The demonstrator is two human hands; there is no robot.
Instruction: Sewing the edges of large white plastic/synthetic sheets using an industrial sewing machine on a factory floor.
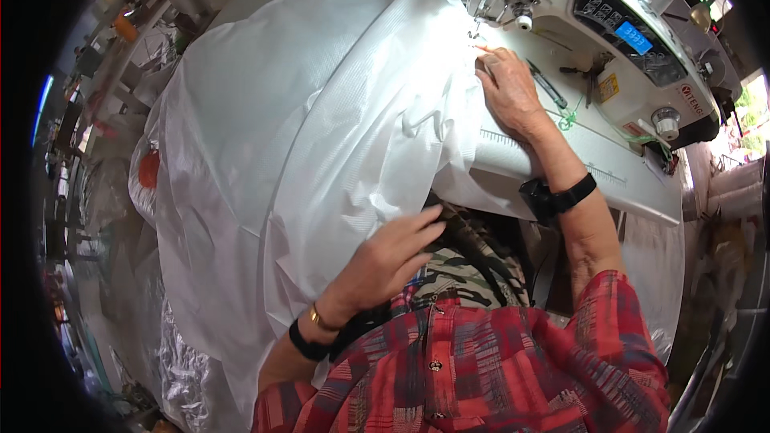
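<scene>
A large sheet of thin white fabric covers the sewing table and drapes over its front edge on the left. Its right edge runs under the needle area of a white sewing machine, where a bright lamp glares. My right hand is beside the needle, fingers bent and closed on the fabric's edge. The exact grip is partly lost in the glare. Lower down, in front of the hanging folds, my left hand is held with its fingers stretched and slightly apart, holding nothing.
Dark thread snips lie on the table right of my right hand, with green thread close by. A printed ruler scale runs along the table's front. The machine's control panel has a lit blue display. Clear plastic hangs lower left.
</scene>
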